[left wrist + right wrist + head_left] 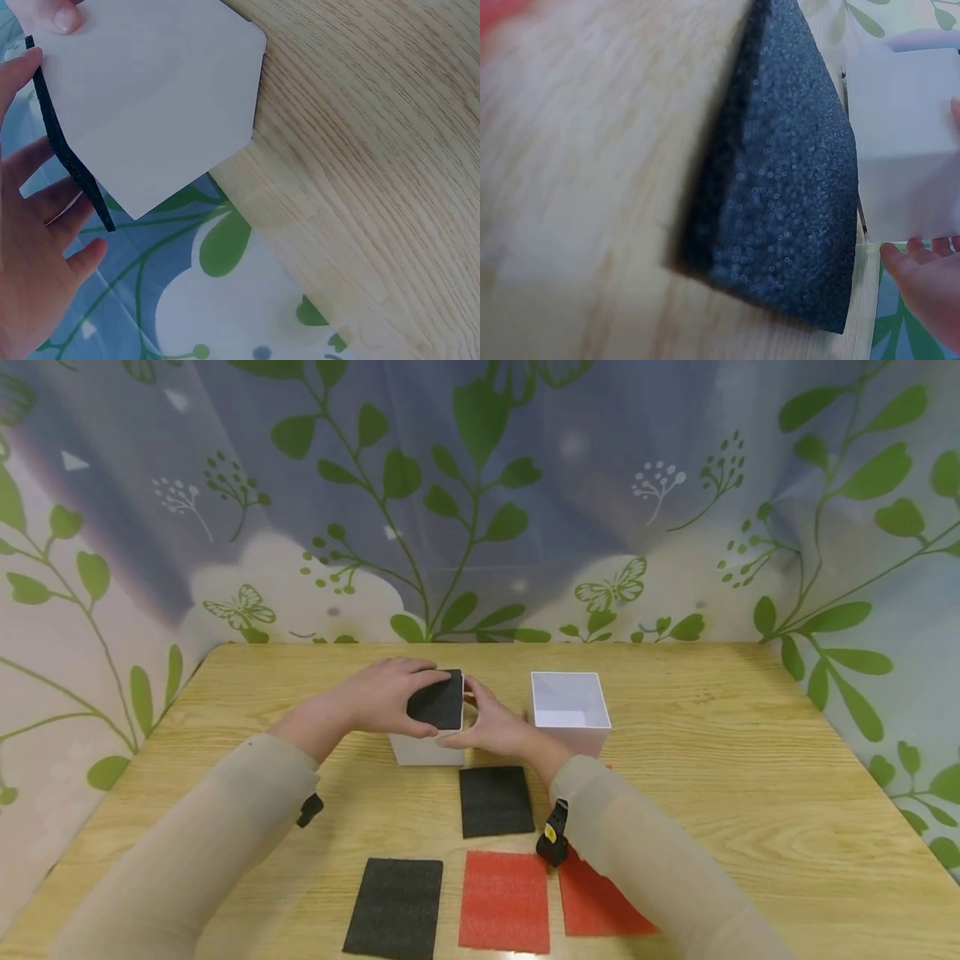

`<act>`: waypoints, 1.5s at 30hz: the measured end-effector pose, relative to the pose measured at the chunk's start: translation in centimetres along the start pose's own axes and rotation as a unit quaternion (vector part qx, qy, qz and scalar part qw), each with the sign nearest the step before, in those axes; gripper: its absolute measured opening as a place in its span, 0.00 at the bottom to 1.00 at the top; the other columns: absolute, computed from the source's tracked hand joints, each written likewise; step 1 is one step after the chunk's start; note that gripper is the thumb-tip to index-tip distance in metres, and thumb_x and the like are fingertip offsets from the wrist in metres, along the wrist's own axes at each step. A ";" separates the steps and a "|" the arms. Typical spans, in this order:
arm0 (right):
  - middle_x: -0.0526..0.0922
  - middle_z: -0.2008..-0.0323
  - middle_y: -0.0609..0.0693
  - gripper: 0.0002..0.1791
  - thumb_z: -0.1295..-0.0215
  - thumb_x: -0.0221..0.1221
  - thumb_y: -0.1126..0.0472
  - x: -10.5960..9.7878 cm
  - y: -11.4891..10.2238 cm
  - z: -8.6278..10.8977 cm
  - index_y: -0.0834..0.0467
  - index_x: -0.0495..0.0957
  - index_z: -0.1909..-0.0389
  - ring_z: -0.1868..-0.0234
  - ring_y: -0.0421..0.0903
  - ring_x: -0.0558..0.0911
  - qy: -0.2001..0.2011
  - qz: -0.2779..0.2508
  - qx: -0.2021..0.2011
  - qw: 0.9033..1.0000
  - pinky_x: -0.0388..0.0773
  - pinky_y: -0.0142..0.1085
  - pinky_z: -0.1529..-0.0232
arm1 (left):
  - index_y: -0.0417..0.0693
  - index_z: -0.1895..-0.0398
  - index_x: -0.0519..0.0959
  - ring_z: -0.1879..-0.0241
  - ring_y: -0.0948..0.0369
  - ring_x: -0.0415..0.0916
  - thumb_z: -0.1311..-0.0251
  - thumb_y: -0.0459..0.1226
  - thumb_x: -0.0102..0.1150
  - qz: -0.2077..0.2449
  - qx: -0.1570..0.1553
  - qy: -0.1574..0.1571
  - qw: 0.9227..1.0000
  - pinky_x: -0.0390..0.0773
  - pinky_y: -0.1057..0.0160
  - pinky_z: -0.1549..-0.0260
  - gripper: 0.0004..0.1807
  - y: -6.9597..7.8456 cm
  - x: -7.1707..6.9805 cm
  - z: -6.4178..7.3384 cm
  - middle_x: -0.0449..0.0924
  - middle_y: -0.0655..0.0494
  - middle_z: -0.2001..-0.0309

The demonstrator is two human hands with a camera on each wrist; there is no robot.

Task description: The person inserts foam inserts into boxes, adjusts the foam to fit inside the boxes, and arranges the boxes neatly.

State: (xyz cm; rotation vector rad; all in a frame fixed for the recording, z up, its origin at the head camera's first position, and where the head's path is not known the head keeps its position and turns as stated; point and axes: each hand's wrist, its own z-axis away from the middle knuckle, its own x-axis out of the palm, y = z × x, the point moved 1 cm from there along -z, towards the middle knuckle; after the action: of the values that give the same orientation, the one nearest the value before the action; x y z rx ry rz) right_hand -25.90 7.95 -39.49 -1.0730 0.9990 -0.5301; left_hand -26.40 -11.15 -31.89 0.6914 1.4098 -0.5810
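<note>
A black foam square [440, 706] lies over the top of a white box [427, 750] at the middle left of the table. My left hand [384, 695] grips the foam from the left, thumb along its near edge and fingers over the far side. From the right, my right hand [501, 724] holds the box, thumb on its near side and fingers around the back. In the left wrist view the foam [67, 157] appears edge-on along the box's rim, beside the white wall [165, 97]. What is inside this box is hidden under the foam.
A second white box [570, 702] stands with its top uncovered, right of my right hand. Nearer lie a black foam square [496, 802], another black one [394, 906], a red square [504, 902] and a red piece [600, 897] partly under my right sleeve. Patterned curtain [480, 527] surrounds the table.
</note>
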 end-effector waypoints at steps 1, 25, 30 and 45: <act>0.43 0.29 0.52 0.58 0.50 0.69 0.52 0.0 0.0 0.0 0.49 0.38 0.27 0.30 0.50 0.51 -0.002 -0.001 0.000 1.000 0.62 0.47 0.40 | 0.47 0.33 0.63 0.39 0.45 0.62 0.50 0.57 0.63 0.003 0.000 0.000 1.000 0.61 0.44 0.42 0.43 0.0 0.0 0.0 0.64 0.41 0.37; 0.48 0.30 0.50 0.55 0.50 0.69 0.48 0.0 0.2 0.0 0.47 0.42 0.28 0.30 0.48 0.52 0.003 0.011 -0.008 1.000 0.61 0.48 0.39 | 0.46 0.32 0.63 0.39 0.46 0.62 0.51 0.57 0.65 0.049 -0.008 -0.021 0.999 0.57 0.42 0.42 0.45 -0.4 0.1 -0.5 0.63 0.45 0.35; 0.48 0.30 0.51 0.55 0.49 0.68 0.49 0.0 0.3 -0.1 0.48 0.42 0.28 0.30 0.48 0.52 0.003 0.014 -0.006 1.000 0.61 0.48 0.39 | 0.45 0.32 0.62 0.38 0.46 0.62 0.51 0.56 0.65 0.064 -0.011 -0.028 0.997 0.59 0.44 0.42 0.45 -0.5 0.1 -0.5 0.62 0.44 0.35; 0.46 0.29 0.51 0.56 0.50 0.69 0.50 0.0 0.2 0.0 0.49 0.42 0.28 0.30 0.50 0.52 0.005 0.008 -0.008 1.000 0.60 0.48 0.38 | 0.44 0.32 0.61 0.40 0.47 0.63 0.51 0.54 0.66 0.075 -0.022 -0.062 0.995 0.64 0.48 0.44 0.46 -0.7 -0.4 -0.7 0.62 0.44 0.35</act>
State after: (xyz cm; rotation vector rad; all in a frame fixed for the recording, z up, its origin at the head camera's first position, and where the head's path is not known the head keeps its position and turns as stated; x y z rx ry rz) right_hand -25.87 8.04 -39.68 -1.0762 1.0221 -0.5153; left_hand -27.41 -11.12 -31.59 0.7075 1.2401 -0.4651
